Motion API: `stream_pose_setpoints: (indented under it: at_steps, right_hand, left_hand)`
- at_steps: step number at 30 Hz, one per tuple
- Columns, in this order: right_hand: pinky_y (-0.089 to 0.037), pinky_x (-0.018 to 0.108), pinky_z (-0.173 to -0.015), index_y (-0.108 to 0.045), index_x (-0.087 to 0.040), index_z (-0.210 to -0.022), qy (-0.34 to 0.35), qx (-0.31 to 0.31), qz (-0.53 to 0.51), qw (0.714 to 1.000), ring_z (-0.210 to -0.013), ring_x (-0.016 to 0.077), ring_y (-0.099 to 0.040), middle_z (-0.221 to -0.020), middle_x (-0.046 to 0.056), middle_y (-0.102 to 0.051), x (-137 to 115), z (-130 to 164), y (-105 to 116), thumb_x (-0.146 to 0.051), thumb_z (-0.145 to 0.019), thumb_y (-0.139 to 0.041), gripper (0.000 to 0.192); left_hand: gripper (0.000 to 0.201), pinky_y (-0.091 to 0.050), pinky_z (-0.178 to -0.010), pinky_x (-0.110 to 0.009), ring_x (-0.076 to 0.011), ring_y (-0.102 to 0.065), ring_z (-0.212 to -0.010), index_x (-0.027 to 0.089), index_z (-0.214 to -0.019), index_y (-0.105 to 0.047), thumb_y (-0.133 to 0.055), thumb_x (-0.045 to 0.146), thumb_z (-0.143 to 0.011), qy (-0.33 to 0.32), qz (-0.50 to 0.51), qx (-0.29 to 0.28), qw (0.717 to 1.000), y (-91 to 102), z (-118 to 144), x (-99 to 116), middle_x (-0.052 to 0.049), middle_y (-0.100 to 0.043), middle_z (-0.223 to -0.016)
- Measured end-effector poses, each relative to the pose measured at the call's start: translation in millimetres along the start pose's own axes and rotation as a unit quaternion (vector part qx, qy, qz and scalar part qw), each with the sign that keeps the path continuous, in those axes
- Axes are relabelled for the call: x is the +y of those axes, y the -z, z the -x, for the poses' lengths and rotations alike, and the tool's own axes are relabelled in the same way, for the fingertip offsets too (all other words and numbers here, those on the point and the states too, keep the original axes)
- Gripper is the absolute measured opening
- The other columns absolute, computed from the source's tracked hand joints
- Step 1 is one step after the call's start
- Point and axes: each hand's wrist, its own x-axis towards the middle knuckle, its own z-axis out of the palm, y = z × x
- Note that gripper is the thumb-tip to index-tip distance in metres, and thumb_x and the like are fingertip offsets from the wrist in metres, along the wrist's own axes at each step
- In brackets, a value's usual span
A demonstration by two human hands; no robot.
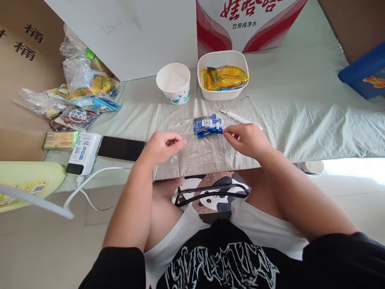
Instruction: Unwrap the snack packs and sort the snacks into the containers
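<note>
Left hand [162, 146] fingers pinching the clear plastic bag [201, 150] edge, right hand [246, 138] fingers pinching its opposite side, blue snack packet [208, 125] lying on the bag between both sets of fingers, white pen [236, 117] just beyond the right fingers

paper cup [173, 83], white bowl [222, 93], phone [120, 148]

Cup [173, 83], tub [223, 74] beyond; flanks open

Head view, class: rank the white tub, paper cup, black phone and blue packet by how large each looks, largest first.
1. White tub
2. Black phone and paper cup: look about alike, and the phone lies nearer the camera, so left unranked
3. Blue packet
</note>
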Motion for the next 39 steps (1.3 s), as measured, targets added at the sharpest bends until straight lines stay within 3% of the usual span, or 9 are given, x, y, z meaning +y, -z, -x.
stream_pose_setpoints:
  at_steps: [3,6,9,14,19,21,25,34,39]
  right_hand:
    - [-0.056,0.041,-0.074,-0.077,-0.023,-0.120,-0.018,0.086,0.001,0.996,-0.082,0.0264,-0.074,-0.114,0.011,-0.081,-3,-8,-9,-0.033,-0.094,-0.054,0.036]
    - [-0.061,0.048,-0.086,-0.068,-0.024,-0.137,-0.002,0.122,-0.004,0.992,-0.104,0.0318,-0.075,-0.150,0.014,-0.065,-9,-14,-15,-0.031,-0.092,-0.056,0.046]
    - [-0.058,0.052,-0.102,-0.069,-0.024,-0.131,0.068,0.086,-0.006,0.994,-0.121,0.0336,-0.069,-0.144,0.014,-0.067,-15,-19,-21,-0.025,-0.092,-0.057,0.041]
    - [-0.051,0.054,-0.115,-0.063,-0.022,-0.142,0.131,0.033,0.007,0.991,-0.133,0.0347,-0.061,-0.145,0.015,-0.064,-16,-26,-33,-0.019,-0.084,-0.064,0.058]
    - [-0.053,0.052,-0.114,-0.053,-0.023,-0.152,0.126,0.020,-0.050,0.991,-0.137,0.0321,-0.061,-0.154,0.013,-0.059,-12,-28,-35,-0.020,-0.088,-0.059,0.064]
    - [-0.054,0.052,-0.113,-0.054,-0.023,-0.150,0.123,0.023,-0.080,0.989,-0.136,0.0319,-0.062,-0.151,0.013,-0.062,-11,-29,-33,-0.025,-0.091,-0.057,0.059]
    - [-0.054,0.055,-0.112,-0.058,-0.025,-0.143,0.100,0.041,-0.141,0.984,-0.130,0.0318,-0.066,-0.141,0.010,-0.069,-10,-30,-30,-0.023,-0.091,-0.054,0.052]
    - [-0.056,0.050,-0.109,-0.059,-0.028,-0.136,0.024,0.003,-0.307,0.952,-0.118,0.0251,-0.070,-0.133,0.006,-0.071,9,-36,-36,-0.029,-0.088,-0.062,0.048]
    - [-0.061,0.049,-0.098,-0.063,-0.027,-0.131,-0.015,0.108,-0.271,0.956,-0.094,0.0219,-0.070,-0.106,0.004,-0.073,20,-43,-42,-0.037,-0.097,-0.056,0.037]
  left_hand:
    - [0.030,-0.054,-0.105,-0.045,-0.0290,-0.069,-0.114,0.024,-0.102,-0.074,-0.079,0.038,-0.076,-0.052,-0.081,0.163,0.982,-9.9,-13,-7,-0.008,-0.076,-0.118]
    - [0.048,-0.040,-0.124,-0.053,-0.0360,-0.053,-0.144,0.023,-0.114,-0.071,-0.085,0.032,-0.069,-0.044,-0.113,0.109,0.987,-18.8,-30,-15,-0.012,-0.062,-0.150]
    - [0.014,-0.049,-0.114,-0.050,-0.0322,-0.065,-0.129,0.021,-0.086,-0.068,-0.072,0.034,-0.082,-0.027,-0.062,0.073,0.995,-25.4,-44,-17,-0.012,-0.069,-0.140]
    - [0.027,-0.062,-0.077,-0.037,-0.0252,-0.073,-0.098,0.022,-0.076,-0.058,-0.064,0.047,-0.085,0.066,0.251,0.060,0.964,-31.7,-52,2,-0.007,-0.077,-0.101]
    - [0.027,-0.026,-0.039,-0.017,-0.0198,-0.074,-0.083,0.022,-0.071,-0.049,-0.071,0.037,-0.070,0.184,0.441,0.070,0.876,-31.1,-51,21,-0.008,-0.076,-0.092]
    - [0.026,-0.022,-0.039,-0.017,-0.0186,-0.074,-0.081,0.022,-0.067,-0.045,-0.068,0.034,-0.067,0.210,0.456,0.113,0.858,-30.0,-52,21,-0.009,-0.076,-0.089]
    - [0.027,-0.048,-0.052,-0.021,-0.0189,-0.074,-0.079,0.022,-0.063,-0.039,-0.063,0.034,-0.066,0.231,0.473,0.183,0.831,-26.5,-53,15,-0.009,-0.077,-0.087]
    - [0.023,-0.053,-0.060,-0.022,-0.0172,-0.073,-0.076,0.022,-0.059,-0.036,-0.058,0.028,-0.062,0.213,0.440,0.240,0.839,-16.8,-49,0,-0.006,-0.076,-0.085]
    - [0.020,-0.052,-0.057,-0.021,-0.0155,-0.070,-0.069,0.022,-0.061,-0.042,-0.061,0.027,-0.066,0.221,0.416,0.259,0.843,-15.8,-49,0,-0.006,-0.074,-0.079]
